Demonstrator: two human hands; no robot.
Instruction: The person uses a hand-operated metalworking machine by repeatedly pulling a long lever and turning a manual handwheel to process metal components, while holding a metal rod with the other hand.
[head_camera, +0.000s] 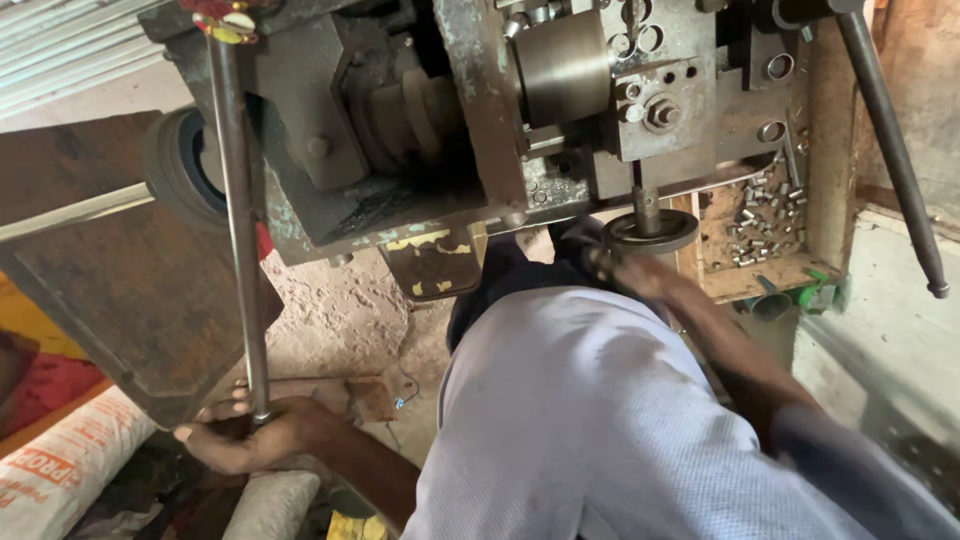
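My left hand (245, 437) is closed around the lower end of a long steel lever rod (238, 200). The rod runs up to a red and yellow knob at the top of a grey, worn metalworking machine (480, 110). My right hand (618, 268), blurred by motion, reaches under the machine. Its fingers curl on the rim of a small dark handwheel (652, 232) that hangs on a short vertical shaft. My light blue shirt sleeve and torso fill the lower middle of the view and hide the ground below.
A wooden tray (745, 280) holding several small metal cylinders sits right of the handwheel. A second long dark lever (892, 150) slants down the right side. A dark steel plate (120, 280) hangs at left. A white printed sack (60, 470) lies at bottom left.
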